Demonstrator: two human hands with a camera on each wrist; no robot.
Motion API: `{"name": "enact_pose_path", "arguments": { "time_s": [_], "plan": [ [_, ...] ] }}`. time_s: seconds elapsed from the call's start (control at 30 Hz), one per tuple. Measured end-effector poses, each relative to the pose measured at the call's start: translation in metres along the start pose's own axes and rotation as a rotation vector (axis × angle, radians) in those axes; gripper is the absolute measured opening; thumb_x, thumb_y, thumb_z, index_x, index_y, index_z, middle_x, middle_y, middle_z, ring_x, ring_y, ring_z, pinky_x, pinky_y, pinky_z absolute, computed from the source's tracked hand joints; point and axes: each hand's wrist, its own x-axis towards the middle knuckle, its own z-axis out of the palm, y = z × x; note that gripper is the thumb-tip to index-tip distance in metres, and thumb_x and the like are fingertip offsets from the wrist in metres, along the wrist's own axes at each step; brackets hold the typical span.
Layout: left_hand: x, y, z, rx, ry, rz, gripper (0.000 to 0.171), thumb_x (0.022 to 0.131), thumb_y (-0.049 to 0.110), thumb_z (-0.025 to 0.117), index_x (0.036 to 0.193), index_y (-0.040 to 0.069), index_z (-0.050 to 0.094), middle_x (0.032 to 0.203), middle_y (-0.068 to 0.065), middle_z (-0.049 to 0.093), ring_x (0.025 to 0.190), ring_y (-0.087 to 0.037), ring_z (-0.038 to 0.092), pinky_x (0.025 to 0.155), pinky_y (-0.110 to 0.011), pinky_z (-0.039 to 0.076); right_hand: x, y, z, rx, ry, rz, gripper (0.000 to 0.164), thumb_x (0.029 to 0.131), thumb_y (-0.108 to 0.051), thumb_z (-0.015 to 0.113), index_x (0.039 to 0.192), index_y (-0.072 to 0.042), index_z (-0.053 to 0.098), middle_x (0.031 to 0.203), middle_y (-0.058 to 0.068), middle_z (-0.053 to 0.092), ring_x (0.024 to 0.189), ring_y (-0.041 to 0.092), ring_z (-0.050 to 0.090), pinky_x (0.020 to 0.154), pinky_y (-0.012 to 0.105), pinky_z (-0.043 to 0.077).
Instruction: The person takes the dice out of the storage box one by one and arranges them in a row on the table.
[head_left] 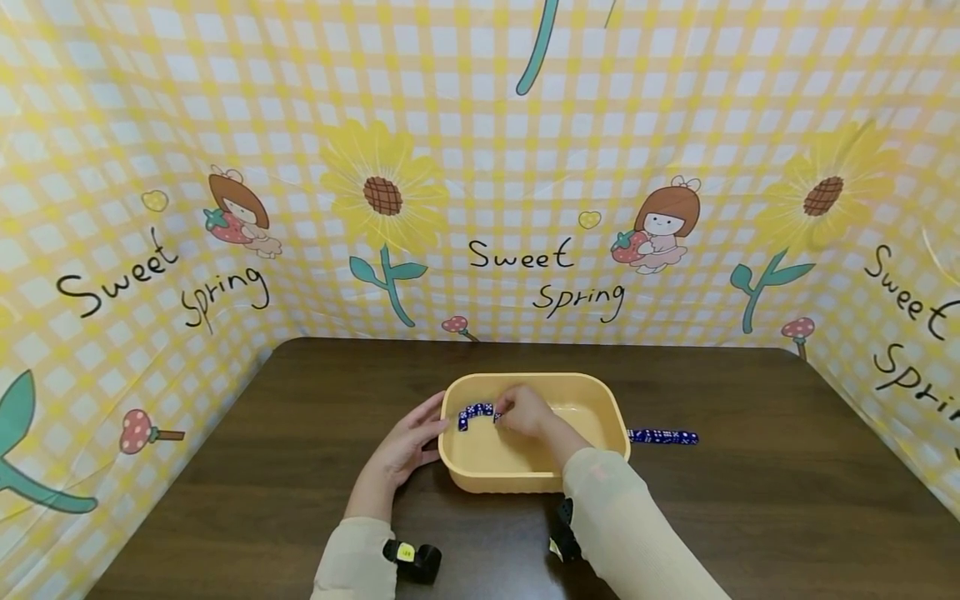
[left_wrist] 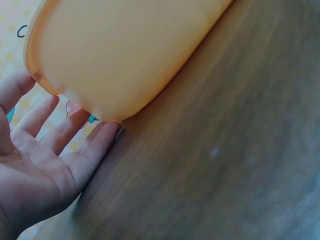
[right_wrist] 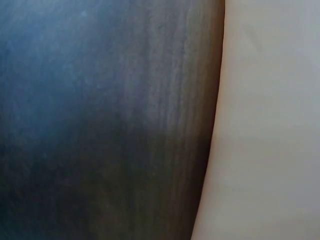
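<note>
A yellow plastic basin (head_left: 502,482) stands on the table. Inside, along its left and back part, blue dice (head_left: 476,410) with white pips form a curved row. My right hand (head_left: 527,412) reaches into the basin and pinches a blue die (head_left: 497,417) at the row's right end, mostly hidden by the fingers. At the basin's left end is my left hand (head_left: 408,442), its spread, nearly straight fingers (left_wrist: 65,131) touching the outer wall. The right wrist view shows only the basin's side (right_wrist: 265,120) and the table, with no hand.
Just right of the basin, a straight line of several blue dice (head_left: 663,437) lies on the dark wooden table (head_left: 750,517). A yellow-checked cloth (head_left: 502,167) with flowers and lettering hangs behind and along both sides. Black wrist cameras (head_left: 414,561) are strapped at the sleeves.
</note>
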Motion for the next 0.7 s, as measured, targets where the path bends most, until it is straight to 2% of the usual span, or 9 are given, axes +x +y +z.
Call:
{"name": "enact_pose_path", "arguments": {
  "time_s": [0.03,0.17,0.23,0.27,0.33,0.43,0.47,0.57,0.7],
  "plan": [
    [0.0,0.0,0.0,-0.001,0.001,-0.001,0.054,0.083,0.007,0.054,0.133,0.013,0.034,0.133,-0.014,0.034,0.113,-0.028,0.039,0.076,-0.045,0.04,0.008,0.015,0.006,-0.03,-0.006,0.029,0.015,0.062,-0.014,0.075,0.07,-0.014,0.062,0.07,-0.002,0.058,0.066,0.015,0.051,0.059,0.027,0.041],
    [0.0,0.0,0.0,0.001,0.004,-0.001,0.054,0.083,0.007,0.054,0.133,0.013,0.035,0.132,-0.014,0.034,0.113,-0.029,0.038,0.076,-0.045,0.04,0.049,0.11,0.043,-0.037,0.012,-0.072,0.023,0.056,-0.039,0.076,0.068,-0.027,0.061,0.068,-0.013,0.056,0.064,0.006,0.05,0.057,0.023,0.039],
    [0.0,0.0,0.0,0.001,0.005,-0.002,0.054,0.083,0.007,0.054,0.133,0.014,0.035,0.133,-0.014,0.034,0.113,-0.029,0.038,0.076,-0.045,0.04,0.055,0.124,0.048,-0.031,0.017,-0.11,0.026,0.054,-0.05,0.074,0.068,-0.032,0.06,0.068,-0.017,0.055,0.064,0.003,0.049,0.057,0.021,0.038],
    [0.0,0.0,0.0,0.003,0.006,-0.002,0.054,0.083,0.008,0.054,0.133,0.014,0.035,0.133,-0.013,0.034,0.113,-0.029,0.038,0.076,-0.046,0.04,0.053,0.119,0.045,-0.025,0.009,-0.107,0.027,0.054,-0.051,0.074,0.067,-0.033,0.06,0.068,-0.018,0.054,0.064,0.003,0.048,0.057,0.02,0.038],
    [0.001,0.0,0.0,0.005,0.005,-0.002,0.054,0.083,0.008,0.054,0.133,0.013,0.034,0.133,-0.013,0.034,0.114,-0.029,0.037,0.077,-0.046,0.039,0.038,0.087,0.033,-0.032,0.005,-0.111,0.024,0.057,-0.044,0.075,0.068,-0.028,0.061,0.067,-0.014,0.055,0.062,0.005,0.048,0.054,0.02,0.038],
    [0.001,0.0,0.0,0.009,0.003,-0.006,0.053,0.084,0.008,0.054,0.133,0.014,0.034,0.133,-0.013,0.033,0.113,-0.028,0.038,0.077,-0.046,0.04,-0.003,-0.009,-0.005,-0.023,-0.049,0.007,0.014,0.063,-0.018,0.075,0.071,-0.014,0.064,0.069,-0.003,0.058,0.062,0.012,0.051,0.054,0.025,0.042],
    [0.001,-0.001,0.0,0.012,0.0,-0.007,0.054,0.084,0.008,0.054,0.133,0.014,0.034,0.133,-0.013,0.033,0.113,-0.028,0.038,0.077,-0.046,0.04,-0.017,-0.04,-0.017,-0.011,-0.052,0.002,0.011,0.065,-0.011,0.072,0.072,-0.009,0.064,0.069,0.0,0.059,0.062,0.013,0.051,0.054,0.026,0.042],
    [0.001,-0.001,0.0,0.011,-0.002,-0.011,0.054,0.083,0.008,0.054,0.133,0.014,0.034,0.133,-0.013,0.033,0.113,-0.027,0.038,0.077,-0.045,0.04,-0.048,-0.111,-0.046,0.036,-0.066,0.045,0.009,0.066,0.001,0.066,0.075,0.0,0.063,0.07,0.005,0.059,0.061,0.013,0.05,0.054,0.024,0.041],
    [0.001,-0.001,0.0,0.004,-0.004,-0.007,0.055,0.083,0.009,0.055,0.133,0.014,0.034,0.133,-0.013,0.034,0.112,-0.026,0.039,0.077,-0.045,0.039,-0.06,-0.144,-0.063,0.059,-0.079,0.04,0.01,0.069,0.004,0.062,0.079,0.007,0.061,0.07,0.007,0.059,0.062,0.011,0.049,0.056,0.02,0.04]
  ]
}}
